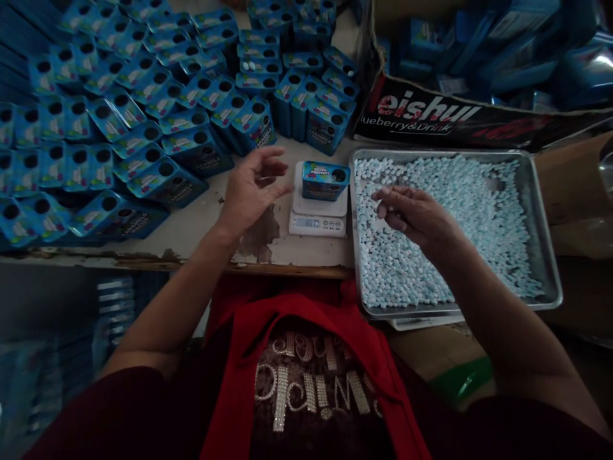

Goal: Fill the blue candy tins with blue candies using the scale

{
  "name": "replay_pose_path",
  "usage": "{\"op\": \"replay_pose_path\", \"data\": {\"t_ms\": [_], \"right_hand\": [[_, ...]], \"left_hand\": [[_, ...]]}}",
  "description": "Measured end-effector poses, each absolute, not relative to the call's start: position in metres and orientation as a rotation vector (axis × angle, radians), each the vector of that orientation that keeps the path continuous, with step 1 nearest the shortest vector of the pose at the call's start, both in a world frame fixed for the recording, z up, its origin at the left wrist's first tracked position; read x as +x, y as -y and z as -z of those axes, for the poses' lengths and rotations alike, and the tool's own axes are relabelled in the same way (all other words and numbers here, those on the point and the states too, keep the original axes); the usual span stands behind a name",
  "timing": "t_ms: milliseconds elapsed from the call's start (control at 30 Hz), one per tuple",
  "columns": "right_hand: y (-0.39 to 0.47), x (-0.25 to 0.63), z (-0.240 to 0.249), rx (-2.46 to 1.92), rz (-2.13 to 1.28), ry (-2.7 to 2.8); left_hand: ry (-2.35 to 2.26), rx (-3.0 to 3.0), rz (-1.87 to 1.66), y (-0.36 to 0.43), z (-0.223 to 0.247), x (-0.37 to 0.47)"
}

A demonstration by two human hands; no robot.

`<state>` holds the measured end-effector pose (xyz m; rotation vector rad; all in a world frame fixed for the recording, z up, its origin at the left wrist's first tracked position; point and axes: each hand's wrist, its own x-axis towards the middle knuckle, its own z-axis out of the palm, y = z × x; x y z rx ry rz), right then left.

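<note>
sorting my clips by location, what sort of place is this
Likely a candy-packing workspace: a metal tray of pale candies, a digital scale bearing a blue box, and many similar boxes nearby.

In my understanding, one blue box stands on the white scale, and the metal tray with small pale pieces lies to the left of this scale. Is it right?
Not quite: the head view shows the metal tray with small pale pieces to the right of the white scale. One blue box does stand on it.
</note>
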<state>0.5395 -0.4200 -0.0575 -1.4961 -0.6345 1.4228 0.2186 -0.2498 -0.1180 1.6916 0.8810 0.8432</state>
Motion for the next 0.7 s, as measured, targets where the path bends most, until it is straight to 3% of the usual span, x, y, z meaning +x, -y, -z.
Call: {"op": "replay_pose_path", "data": {"t_ms": [300, 533, 700], "right_hand": [[0.383, 0.543, 0.012, -1.651, -1.386, 1.326], [0.339, 0.511, -0.042, -2.077, -0.596, 2.113], [0.324, 0.495, -0.051, -2.144, -0.503, 2.271]], "left_hand": [[-1.133, 1.671, -1.111, 0.246, 0.107, 0.157], [-1.195, 1.708, -0.954, 0.248, 0.113, 0.149], [-1.242, 1.812, -0.889, 0.248, 0.119, 0.142]]}}
